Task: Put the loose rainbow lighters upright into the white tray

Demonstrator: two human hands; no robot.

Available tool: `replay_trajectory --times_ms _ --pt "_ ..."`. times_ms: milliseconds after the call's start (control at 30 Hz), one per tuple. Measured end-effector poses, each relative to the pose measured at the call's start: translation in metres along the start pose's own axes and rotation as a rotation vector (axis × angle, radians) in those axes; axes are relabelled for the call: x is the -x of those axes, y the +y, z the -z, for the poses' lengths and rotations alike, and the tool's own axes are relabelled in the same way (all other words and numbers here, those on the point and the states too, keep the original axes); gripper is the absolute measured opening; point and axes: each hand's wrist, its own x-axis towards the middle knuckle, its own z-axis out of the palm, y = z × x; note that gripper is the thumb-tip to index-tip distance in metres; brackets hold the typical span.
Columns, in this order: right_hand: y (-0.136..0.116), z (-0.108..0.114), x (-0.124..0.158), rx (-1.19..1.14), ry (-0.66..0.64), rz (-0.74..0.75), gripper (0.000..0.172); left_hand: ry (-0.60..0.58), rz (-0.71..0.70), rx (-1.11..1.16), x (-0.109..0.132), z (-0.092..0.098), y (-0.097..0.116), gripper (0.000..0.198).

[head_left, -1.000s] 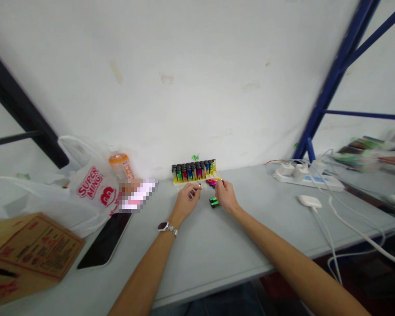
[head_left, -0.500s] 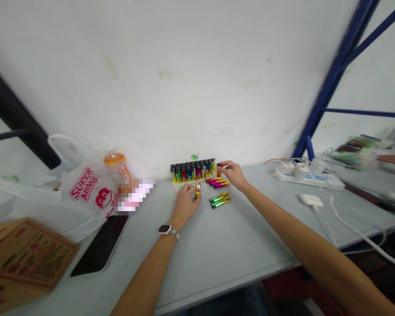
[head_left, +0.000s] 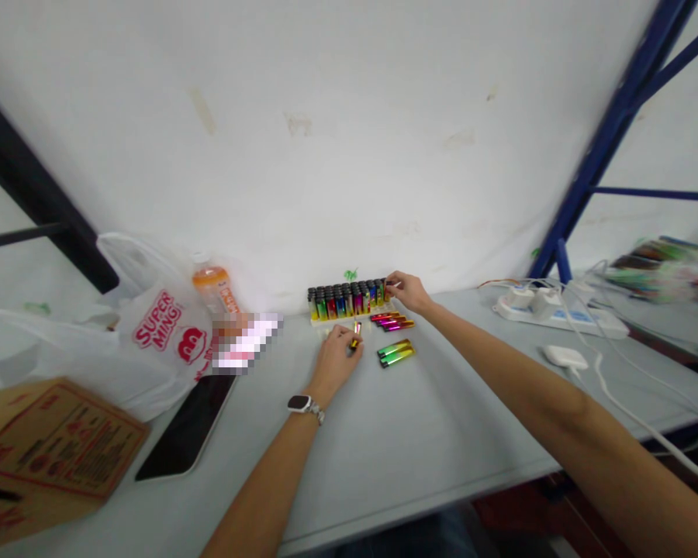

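Rows of coloured lighters [head_left: 349, 301] with black tops stand upright in a pale tray [head_left: 324, 322] against the wall. At the tray's right end, my right hand [head_left: 410, 292] pinches a reddish lighter [head_left: 388, 290] by its upper part, mostly hidden by the fingers. My left hand [head_left: 338, 358], wearing a watch [head_left: 300, 403], is closed on a yellow lighter [head_left: 356, 335] just in front of the tray. Several pink and red lighters [head_left: 392, 320] lie flat to the right, and green-gold lighters [head_left: 395, 353] lie nearer to me.
On the left are a carton [head_left: 63, 442], a phone [head_left: 189, 426], a white plastic bag [head_left: 168, 341] and an orange drink bottle [head_left: 214, 287]. A power strip [head_left: 564, 316], a white charger [head_left: 565, 357] and cables lie to the right. A blue frame [head_left: 596, 155] rises behind.
My right hand has brought the reddish lighter from just beside the tray to the end of the rows. My left hand still holds the yellow lighter. The whole view has shifted slightly.
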Motion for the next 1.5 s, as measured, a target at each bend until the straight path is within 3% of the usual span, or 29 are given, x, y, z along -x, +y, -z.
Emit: replay_trajectory --times_ms 233,433,567,700,800,900,1033,1100,1300,1500 --pt "0.003 0.003 -0.009 0.069 -0.053 -0.027 0.018 -0.008 -0.008 0.088 -0.001 -0.004 -0.004 0.013" --pt "-0.011 0.003 0.016 0.584 0.000 0.081 0.039 0.001 -0.006 0.042 0.002 -0.003 0.002 0.016" --pt "-0.020 -0.002 0.038 0.749 -0.039 0.038 0.056 0.011 0.028 -0.063 0.003 -0.002 0.009 0.021" --pt "-0.035 -0.013 0.057 0.689 0.024 -0.017 0.061 0.017 0.067 -0.199 0.002 -0.003 0.016 0.019" --pt "-0.053 -0.022 0.071 0.575 0.071 -0.006 0.048 -0.002 0.065 -0.280 0.000 -0.003 0.020 0.013" --pt "-0.071 -0.030 0.085 0.532 0.030 -0.009 0.033 -0.030 0.077 -0.304 -0.001 -0.002 0.024 0.012" --pt "-0.081 -0.037 0.098 0.498 0.006 -0.108 0.025 -0.053 0.050 -0.307 0.000 0.000 0.023 0.016" --pt "-0.082 -0.039 0.103 0.479 0.004 -0.144 0.026 -0.028 0.035 -0.282 0.000 0.000 0.020 0.022" --pt "-0.086 -0.039 0.113 0.544 -0.100 -0.099 0.031 0.019 0.043 -0.132 0.000 -0.004 0.014 0.010" --pt "-0.091 -0.031 0.116 0.715 -0.018 -0.170 0.052 0.005 0.007 -0.097 0.002 -0.004 0.014 0.010"
